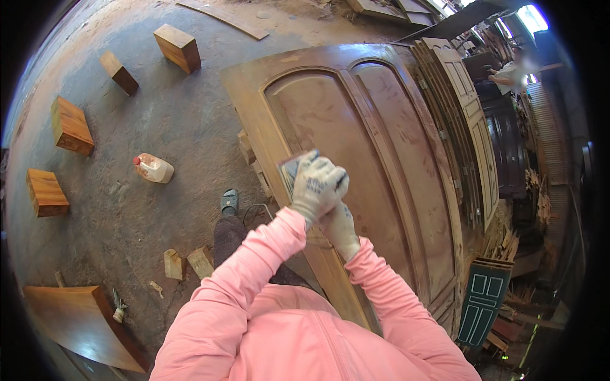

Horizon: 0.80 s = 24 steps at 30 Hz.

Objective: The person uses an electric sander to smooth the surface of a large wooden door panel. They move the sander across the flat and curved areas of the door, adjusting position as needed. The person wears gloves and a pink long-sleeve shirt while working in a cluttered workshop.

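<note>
A large brown wooden door (pixel 381 146) with raised, arch-topped panels lies before me. My left hand (pixel 321 184), in a pale glove with dark print, is closed over a flat greyish block (pixel 289 173) at the door's left edge strip. Only part of the block shows, so its exact kind is unclear. Just below and behind the left wrist is my right hand (pixel 340 232), gloved too; its fingers are hidden. Pale, dusty smears mark the panels. A thin cable (pixel 257 206) loops beside the door near my foot.
Left on the floor stand a plastic jug with a red cap (pixel 154 168) and several wooden blocks (pixel 71 126). A curved wooden panel (pixel 82 324) lies lower left. Stacked doors (pixel 460 108) and a small dark green panelled door (pixel 484 301) stand right. Another person (pixel 508 75) is farther back.
</note>
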Each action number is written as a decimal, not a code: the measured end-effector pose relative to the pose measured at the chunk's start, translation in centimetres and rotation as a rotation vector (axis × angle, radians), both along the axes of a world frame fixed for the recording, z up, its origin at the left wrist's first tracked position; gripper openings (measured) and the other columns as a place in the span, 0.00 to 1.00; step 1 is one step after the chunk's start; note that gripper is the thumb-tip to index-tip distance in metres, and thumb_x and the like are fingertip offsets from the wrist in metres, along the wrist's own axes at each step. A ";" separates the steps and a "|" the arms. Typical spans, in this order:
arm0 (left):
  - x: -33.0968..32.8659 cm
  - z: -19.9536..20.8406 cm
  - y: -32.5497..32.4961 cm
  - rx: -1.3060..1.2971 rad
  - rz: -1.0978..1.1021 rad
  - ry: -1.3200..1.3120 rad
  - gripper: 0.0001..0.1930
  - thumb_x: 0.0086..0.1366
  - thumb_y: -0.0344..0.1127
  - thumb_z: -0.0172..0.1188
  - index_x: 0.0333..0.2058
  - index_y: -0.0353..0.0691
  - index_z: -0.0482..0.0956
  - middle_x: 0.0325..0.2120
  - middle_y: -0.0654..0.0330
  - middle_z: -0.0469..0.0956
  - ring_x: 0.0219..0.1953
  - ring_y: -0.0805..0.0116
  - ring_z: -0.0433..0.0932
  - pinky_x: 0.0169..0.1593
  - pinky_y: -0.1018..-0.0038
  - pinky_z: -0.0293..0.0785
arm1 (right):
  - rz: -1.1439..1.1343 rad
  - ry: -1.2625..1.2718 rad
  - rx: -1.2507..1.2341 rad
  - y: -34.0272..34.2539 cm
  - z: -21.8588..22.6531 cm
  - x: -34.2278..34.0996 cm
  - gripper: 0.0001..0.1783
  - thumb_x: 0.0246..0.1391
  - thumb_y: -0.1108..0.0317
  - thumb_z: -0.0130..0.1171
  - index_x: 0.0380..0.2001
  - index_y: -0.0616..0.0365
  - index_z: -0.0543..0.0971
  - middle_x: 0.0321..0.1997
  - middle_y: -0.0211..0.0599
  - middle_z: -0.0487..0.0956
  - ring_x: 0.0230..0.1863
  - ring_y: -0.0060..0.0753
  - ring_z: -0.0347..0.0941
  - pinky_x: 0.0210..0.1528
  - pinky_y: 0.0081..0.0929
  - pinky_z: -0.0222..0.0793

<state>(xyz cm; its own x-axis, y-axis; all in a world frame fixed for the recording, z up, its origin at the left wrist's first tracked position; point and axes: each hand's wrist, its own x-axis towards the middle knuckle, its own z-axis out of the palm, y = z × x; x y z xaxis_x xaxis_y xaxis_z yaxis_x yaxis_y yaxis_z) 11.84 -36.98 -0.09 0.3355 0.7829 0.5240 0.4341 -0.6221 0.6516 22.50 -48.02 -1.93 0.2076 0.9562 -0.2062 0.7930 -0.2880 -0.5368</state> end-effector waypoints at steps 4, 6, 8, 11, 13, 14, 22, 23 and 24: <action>-0.4 0.6 -5.7 -0.021 -0.048 -0.058 0.04 0.59 0.39 0.72 0.31 0.50 0.87 0.29 0.65 0.85 0.42 0.63 0.84 0.68 0.52 0.70 | -0.010 -0.009 -0.152 -5.8 2.0 -0.7 0.24 0.60 0.50 0.69 0.49 0.58 0.82 0.44 0.58 0.87 0.48 0.67 0.82 0.47 0.58 0.77; -1.4 0.6 -6.4 0.016 -0.053 -0.084 0.04 0.59 0.38 0.72 0.32 0.50 0.87 0.28 0.65 0.84 0.42 0.63 0.84 0.67 0.52 0.70 | 0.044 -0.004 -0.051 -6.5 2.3 -1.4 0.23 0.60 0.51 0.69 0.49 0.58 0.83 0.42 0.57 0.87 0.47 0.67 0.83 0.46 0.58 0.77; -2.7 0.3 -5.3 -0.025 -0.018 -0.047 0.05 0.58 0.38 0.73 0.32 0.50 0.87 0.29 0.66 0.84 0.42 0.64 0.84 0.67 0.53 0.70 | 0.074 0.031 0.001 -5.2 2.0 -2.2 0.24 0.61 0.51 0.69 0.49 0.59 0.82 0.42 0.56 0.87 0.46 0.67 0.83 0.46 0.57 0.77; -4.3 -0.6 0.1 -0.017 0.069 -0.019 0.04 0.59 0.38 0.73 0.32 0.50 0.87 0.29 0.65 0.85 0.42 0.63 0.84 0.67 0.53 0.71 | 0.095 0.105 0.032 0.6 1.1 -3.3 0.25 0.61 0.50 0.69 0.49 0.61 0.81 0.41 0.56 0.87 0.45 0.66 0.83 0.45 0.57 0.78; -5.6 -0.9 4.7 0.012 0.115 -0.032 0.04 0.60 0.40 0.71 0.32 0.50 0.86 0.28 0.64 0.84 0.42 0.62 0.84 0.68 0.53 0.69 | 0.150 0.016 -0.029 6.1 0.7 -4.3 0.26 0.61 0.50 0.69 0.49 0.62 0.81 0.42 0.57 0.87 0.45 0.66 0.83 0.45 0.57 0.78; -6.3 -1.0 7.1 0.037 0.133 -0.038 0.04 0.61 0.40 0.70 0.32 0.50 0.85 0.28 0.64 0.83 0.42 0.62 0.84 0.68 0.53 0.69 | 0.155 0.036 -0.003 8.8 0.6 -4.9 0.26 0.61 0.50 0.69 0.50 0.62 0.81 0.43 0.58 0.86 0.46 0.66 0.83 0.46 0.56 0.78; -12.6 -0.9 26.5 -0.009 0.272 0.062 0.10 0.65 0.44 0.68 0.36 0.45 0.91 0.36 0.58 0.89 0.45 0.57 0.86 0.69 0.54 0.69 | 0.169 -0.032 0.083 29.9 0.8 -11.6 0.32 0.60 0.49 0.67 0.58 0.61 0.74 0.44 0.57 0.88 0.48 0.62 0.85 0.52 0.54 0.80; -13.4 -1.1 29.1 0.056 0.312 0.053 0.11 0.66 0.45 0.66 0.36 0.46 0.91 0.36 0.58 0.90 0.45 0.57 0.86 0.68 0.55 0.69 | 0.158 -0.040 0.114 32.6 0.9 -12.7 0.32 0.59 0.49 0.67 0.57 0.61 0.75 0.44 0.56 0.88 0.49 0.61 0.85 0.52 0.54 0.80; -14.0 -1.1 31.4 0.004 0.335 0.125 0.12 0.66 0.47 0.65 0.35 0.47 0.91 0.35 0.58 0.90 0.46 0.58 0.86 0.68 0.56 0.69 | 0.166 -0.040 0.087 35.5 1.2 -13.5 0.32 0.58 0.49 0.68 0.57 0.60 0.75 0.45 0.56 0.88 0.50 0.61 0.86 0.53 0.54 0.80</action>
<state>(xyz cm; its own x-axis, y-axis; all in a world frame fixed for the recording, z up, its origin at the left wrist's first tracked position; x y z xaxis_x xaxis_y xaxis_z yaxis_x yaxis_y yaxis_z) -2.20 -5.53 -1.22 0.1222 0.8583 0.4983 0.6903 -0.4343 0.5787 8.97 -12.49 -0.74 0.0521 0.9919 -0.1159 0.8470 -0.1053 -0.5211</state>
